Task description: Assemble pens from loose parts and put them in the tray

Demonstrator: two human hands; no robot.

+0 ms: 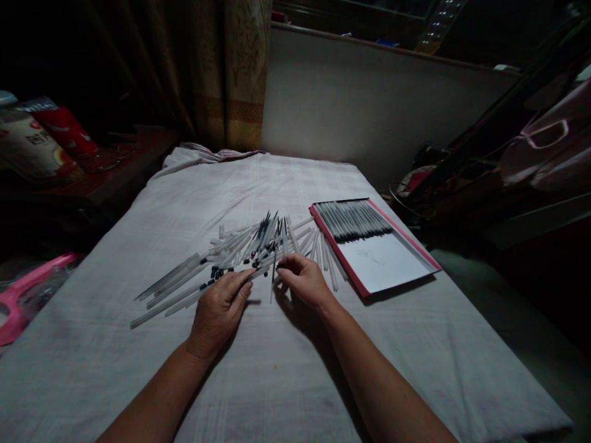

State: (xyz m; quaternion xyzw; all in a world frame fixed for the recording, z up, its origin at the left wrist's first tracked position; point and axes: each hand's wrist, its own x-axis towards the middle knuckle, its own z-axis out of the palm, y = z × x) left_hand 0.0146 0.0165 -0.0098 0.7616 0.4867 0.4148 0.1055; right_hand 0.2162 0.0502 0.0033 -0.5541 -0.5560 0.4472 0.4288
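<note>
My left hand [218, 311] is closed, thumb and forefinger pinching a clear pen barrel [261, 271] whose end points toward my other hand. Opposite it, my right hand [303, 282] pinches a thin dark pen refill [273, 284], held nearly upright. Just beyond both hands lies a loose pile of translucent pen barrels [233, 245], with dark-tipped refills [268, 226] among them. Small black caps [215, 272] are scattered beside my left hand. More long barrels [173, 277] lie to the left. My fingers partly hide both held parts.
At the right, a shallow red-edged box [357, 280] holds a row of pens [353, 220] on a white lining. A pale cloth [277, 381] covers the table. Off the left edge are a pink handled object [28, 295] and a side table with containers [37, 144].
</note>
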